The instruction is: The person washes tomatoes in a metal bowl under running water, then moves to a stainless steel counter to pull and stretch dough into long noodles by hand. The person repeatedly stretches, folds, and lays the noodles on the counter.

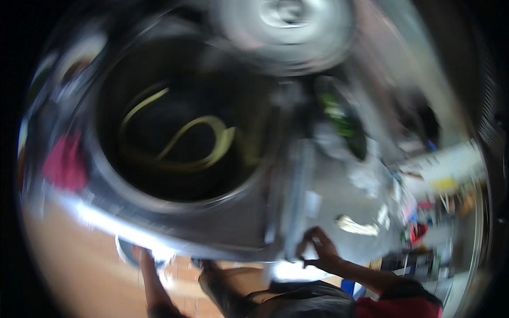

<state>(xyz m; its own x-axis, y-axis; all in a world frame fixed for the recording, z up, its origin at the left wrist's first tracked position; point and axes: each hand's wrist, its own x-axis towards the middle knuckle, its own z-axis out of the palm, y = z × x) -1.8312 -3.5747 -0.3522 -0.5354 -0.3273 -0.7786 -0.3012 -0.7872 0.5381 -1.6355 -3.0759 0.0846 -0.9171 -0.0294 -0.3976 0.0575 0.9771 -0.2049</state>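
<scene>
Most of the picture is blurred. Before me a large dark round pot or wok [187,179] sits in a metal worktop [222,226]. A curved pale yellow band [218,139] shows inside it; I cannot tell if it is a strip or a reflection. My left hand [142,254] is low at the front edge, beside a pale round container [126,252] below the worktop. Its fingers are too blurred to read. My right hand [324,250] is at the edge of the adjoining metal table, thumb and fingers apart, with nothing clearly held.
A round metal lid [246,31] is at the back. A pink cloth [67,165] lies left of the pot. To the right are a dish of green vegetables [338,115], crumpled clear plastic [364,179] and a whitish elongated item [358,226]. Tiled floor [191,290] shows below.
</scene>
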